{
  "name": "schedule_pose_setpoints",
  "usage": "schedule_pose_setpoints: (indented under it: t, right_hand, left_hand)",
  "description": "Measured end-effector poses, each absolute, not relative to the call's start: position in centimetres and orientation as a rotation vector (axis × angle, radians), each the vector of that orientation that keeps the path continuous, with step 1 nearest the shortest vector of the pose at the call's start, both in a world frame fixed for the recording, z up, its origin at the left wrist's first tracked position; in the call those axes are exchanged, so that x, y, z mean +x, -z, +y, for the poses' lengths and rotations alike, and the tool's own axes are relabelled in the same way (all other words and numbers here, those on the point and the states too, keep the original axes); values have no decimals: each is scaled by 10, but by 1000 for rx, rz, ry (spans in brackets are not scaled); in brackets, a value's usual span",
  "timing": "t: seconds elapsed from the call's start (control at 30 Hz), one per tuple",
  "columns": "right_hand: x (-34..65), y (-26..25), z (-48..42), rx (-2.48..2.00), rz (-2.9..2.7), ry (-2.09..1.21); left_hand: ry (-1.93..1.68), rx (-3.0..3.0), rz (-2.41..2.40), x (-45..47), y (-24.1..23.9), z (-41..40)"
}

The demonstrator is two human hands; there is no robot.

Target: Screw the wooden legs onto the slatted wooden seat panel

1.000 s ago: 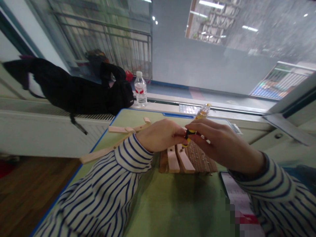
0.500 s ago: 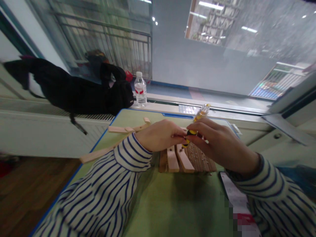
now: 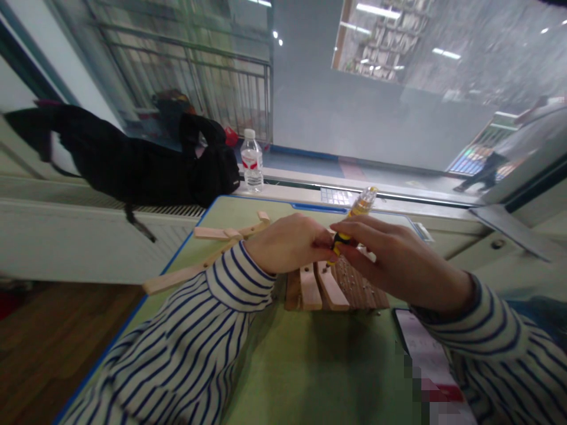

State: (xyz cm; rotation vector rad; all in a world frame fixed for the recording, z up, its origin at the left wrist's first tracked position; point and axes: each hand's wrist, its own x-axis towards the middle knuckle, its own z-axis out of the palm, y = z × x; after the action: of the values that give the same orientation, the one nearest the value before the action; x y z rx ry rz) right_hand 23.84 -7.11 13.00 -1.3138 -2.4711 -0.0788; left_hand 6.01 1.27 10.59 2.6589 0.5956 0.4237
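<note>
Between the fingertips of my right hand (image 3: 387, 254) is a small screwdriver (image 3: 340, 241) with a yellow-and-black handle. Its tip points down at a hole in a pale wooden piece (image 3: 333, 289). My left hand (image 3: 292, 242) is closed, its thumb and fingers pinched against the screwdriver's near side. A second pale wooden piece (image 3: 310, 289) lies beside the first, both on a brown wooden board (image 3: 361, 295) dotted with small screws. My fingers partly cover the screwdriver and the far end of the board.
More wooden strips (image 3: 175, 278) lie on the green table (image 3: 305, 366) at left. A clear-and-yellow object (image 3: 364, 202) stands behind my right hand. A phone (image 3: 420, 336) is under my right forearm. A water bottle (image 3: 251, 162) and black bag (image 3: 146, 162) rest on the sill.
The screwdriver's handle has turned and shifted slightly in my fingers, and my right hand has moved a little downward. A person has appeared outside the window at right.
</note>
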Motion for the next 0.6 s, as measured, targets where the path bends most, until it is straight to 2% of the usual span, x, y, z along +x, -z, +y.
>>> schedule_pose_setpoints:
  t: [0.6]
  right_hand:
    - [239,-126,-73,-1466,-2424,439]
  left_hand:
    - [-477,2640,500,64,-102,18]
